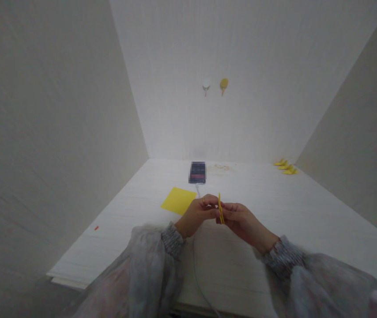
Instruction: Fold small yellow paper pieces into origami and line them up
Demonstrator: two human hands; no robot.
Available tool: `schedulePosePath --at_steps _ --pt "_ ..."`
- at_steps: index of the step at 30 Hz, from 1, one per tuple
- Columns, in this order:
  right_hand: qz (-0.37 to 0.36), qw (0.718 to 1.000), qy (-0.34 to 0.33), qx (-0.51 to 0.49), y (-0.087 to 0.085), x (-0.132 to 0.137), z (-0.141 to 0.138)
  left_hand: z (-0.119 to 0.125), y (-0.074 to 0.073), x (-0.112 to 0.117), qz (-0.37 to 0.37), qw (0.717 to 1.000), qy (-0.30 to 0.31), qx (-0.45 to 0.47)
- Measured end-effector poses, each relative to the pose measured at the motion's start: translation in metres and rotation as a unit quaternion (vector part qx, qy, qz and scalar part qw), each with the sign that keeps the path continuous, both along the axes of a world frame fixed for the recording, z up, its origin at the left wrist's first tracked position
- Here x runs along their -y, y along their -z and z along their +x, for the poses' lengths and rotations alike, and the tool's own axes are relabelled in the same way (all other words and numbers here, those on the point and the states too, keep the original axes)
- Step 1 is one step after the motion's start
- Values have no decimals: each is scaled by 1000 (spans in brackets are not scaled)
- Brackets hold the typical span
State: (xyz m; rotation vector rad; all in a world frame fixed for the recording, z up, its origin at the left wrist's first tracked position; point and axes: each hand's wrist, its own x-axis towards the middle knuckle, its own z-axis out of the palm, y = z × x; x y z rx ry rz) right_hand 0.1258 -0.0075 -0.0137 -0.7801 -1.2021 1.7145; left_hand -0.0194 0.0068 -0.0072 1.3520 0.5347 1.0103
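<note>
Sleeves (148, 260): nearest the camera, grey; cuffs gathered at the wrists, so fingers are unobstructed. Cable (197, 282): passes between the forearms and beneath the left hand to the phone beyond, presumably for charging.

Left hand (200, 212) and right hand (241, 218): meeting above the table (125, 247), fingers curled, thumbs closed in a pinch. Both grip one folded paper (221, 212), yellow, seen edge-on between the fingertips. Opposed grip probably steadies the layers while a crease is worked; exact finger contact on the far side cannot be told.

Sheet (177, 201): yellow, flat, just beyond and left of the left hand, partly overlapped by it in view; within easy reach. Red scrap (96, 228): well left of the hands.

Phone (197, 172): beyond the left hand, screen blurred; likely placed there to be seen over the hands. Yellow folds (285, 167): far right beyond the right hand, grouped in a corner, apparently clear of the working area. Hooks (224, 83): two, on the wall beyond.
</note>
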Motion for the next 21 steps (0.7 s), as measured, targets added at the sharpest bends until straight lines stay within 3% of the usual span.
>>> schedulePosePath --at_steps 3,6,10,21 --pt "56 996 54 52 2 -1 -1 1 1 -2 -27 999 -18 13" --pt "117 981 128 93 1 -2 0 2 3 -6 -43 996 -73 11" --pt "162 964 192 82 -5 -2 3 1 6 -10 -57 992 -111 1" --pt "191 955 187 127 -13 -3 8 2 6 -7 -74 996 -45 -9"
